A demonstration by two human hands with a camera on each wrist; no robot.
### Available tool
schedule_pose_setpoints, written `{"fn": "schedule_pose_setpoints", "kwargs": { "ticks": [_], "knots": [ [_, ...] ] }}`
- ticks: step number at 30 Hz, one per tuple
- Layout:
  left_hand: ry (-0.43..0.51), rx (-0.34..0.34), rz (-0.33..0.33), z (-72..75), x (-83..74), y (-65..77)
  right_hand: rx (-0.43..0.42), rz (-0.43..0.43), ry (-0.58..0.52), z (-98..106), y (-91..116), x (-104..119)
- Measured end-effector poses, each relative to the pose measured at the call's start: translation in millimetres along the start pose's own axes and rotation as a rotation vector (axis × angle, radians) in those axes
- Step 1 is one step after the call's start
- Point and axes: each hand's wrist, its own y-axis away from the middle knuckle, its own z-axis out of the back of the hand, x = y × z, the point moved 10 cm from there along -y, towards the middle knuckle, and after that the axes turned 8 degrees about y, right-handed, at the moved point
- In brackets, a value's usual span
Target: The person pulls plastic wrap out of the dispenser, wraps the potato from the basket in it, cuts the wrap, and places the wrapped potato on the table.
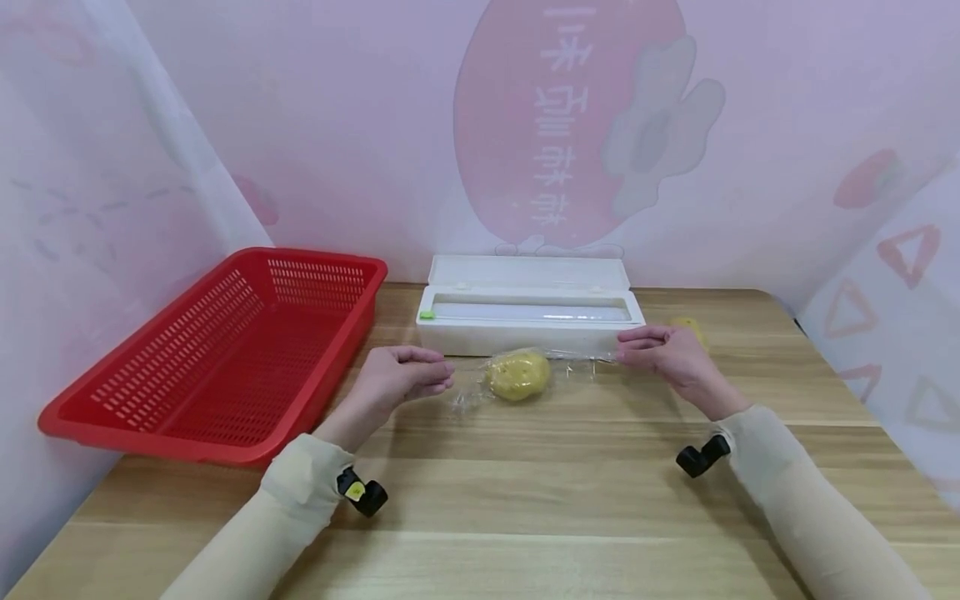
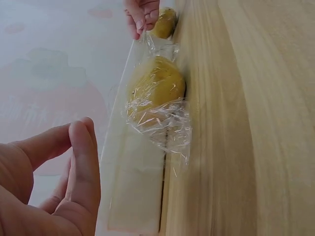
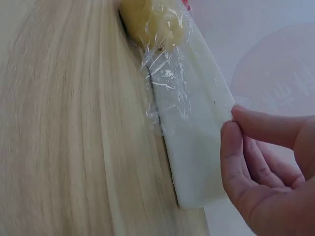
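A potato (image 1: 518, 375) sits in clear plastic wrap (image 1: 572, 365) in front of a white wrap dispenser box (image 1: 525, 337). My right hand (image 1: 670, 360) pinches the wrap's right end between thumb and fingertips, and the film stretches from there to the potato. Left of the potato, my left hand (image 1: 401, 379) has its thumb and fingertips together, with no film visible between them. In the left wrist view, the crumpled loose end of the film hangs beside the potato (image 2: 160, 83), apart from the left hand (image 2: 59, 177).
A red plastic basket (image 1: 330, 396) stands at the left of the wooden table (image 1: 517, 500). The dispenser's lid (image 1: 528, 272) is raised, showing a roll inside. Another potato (image 2: 165, 23) lies behind my right hand. A pink printed curtain (image 1: 337, 125) hangs behind the table.
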Motion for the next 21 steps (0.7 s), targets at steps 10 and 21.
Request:
{"fn": "schedule_pose_setpoints", "kwargs": {
  "ticks": [10,21],
  "knots": [
    [-0.055,0.018,-0.081,0.6,-2.7,3.6,0.0,0.252,0.434,-2,3,26],
    [-0.089,0.025,-0.116,-1.3,-2.2,3.2,-0.032,0.558,0.765,-16,16,50]
  ]
}}
